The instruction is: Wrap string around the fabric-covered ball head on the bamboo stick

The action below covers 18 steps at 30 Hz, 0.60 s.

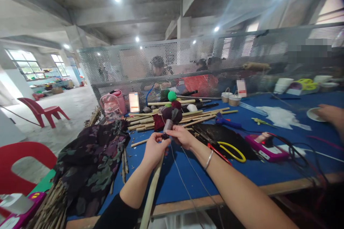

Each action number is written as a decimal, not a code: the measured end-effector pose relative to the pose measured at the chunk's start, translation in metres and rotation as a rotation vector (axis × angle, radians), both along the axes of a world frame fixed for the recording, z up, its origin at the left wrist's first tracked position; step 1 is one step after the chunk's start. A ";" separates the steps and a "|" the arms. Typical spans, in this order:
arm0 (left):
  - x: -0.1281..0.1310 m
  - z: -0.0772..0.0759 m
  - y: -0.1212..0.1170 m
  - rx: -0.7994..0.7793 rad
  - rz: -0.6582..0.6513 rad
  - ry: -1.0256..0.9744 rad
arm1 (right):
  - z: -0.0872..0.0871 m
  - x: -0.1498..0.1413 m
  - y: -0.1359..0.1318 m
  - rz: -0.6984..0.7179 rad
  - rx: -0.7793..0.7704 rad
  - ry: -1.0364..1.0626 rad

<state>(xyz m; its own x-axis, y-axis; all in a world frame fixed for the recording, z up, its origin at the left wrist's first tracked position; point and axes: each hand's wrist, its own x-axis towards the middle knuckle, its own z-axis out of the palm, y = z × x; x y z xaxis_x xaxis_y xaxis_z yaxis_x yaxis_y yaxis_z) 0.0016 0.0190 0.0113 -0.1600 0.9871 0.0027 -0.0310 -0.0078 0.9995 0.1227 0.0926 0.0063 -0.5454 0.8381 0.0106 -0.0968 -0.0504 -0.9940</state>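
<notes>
My left hand [156, 149] is closed around the upper end of a long pale wooden stick [152, 195], which slants down past the table's front edge. The fingers of my right hand [181, 136] pinch a small greyish cylinder [168, 125] right above the stick's end. Both hands' fingertips nearly meet there, at a small dark piece I cannot make out. Just beyond them sits a dark purple ball [173, 115]. Thin strands [178, 171] hang from around the hands over the front edge.
Cut sticks [142, 123] lie behind my hands on the blue table [172, 186]. Yellow-and-red-handled pliers [232, 151], a blue glue gun [228, 121] and a purple power strip [266, 148] are to the right. Patterned cloth [94, 164] lies left. Another person's hand [331, 114] reaches a white dish [315, 114].
</notes>
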 end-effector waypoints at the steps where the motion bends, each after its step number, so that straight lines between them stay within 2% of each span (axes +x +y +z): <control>1: 0.000 0.001 0.000 0.009 0.023 0.019 | 0.001 -0.001 -0.001 -0.015 0.018 0.006; 7: -0.010 0.006 0.005 0.090 0.062 -0.136 | 0.004 -0.001 -0.005 -0.048 0.101 0.095; 13: -0.015 0.013 0.006 0.016 0.004 -0.252 | 0.007 -0.003 -0.008 -0.028 0.089 0.132; 18: -0.015 0.012 0.005 0.032 -0.062 -0.286 | 0.006 -0.001 -0.005 -0.022 0.050 0.157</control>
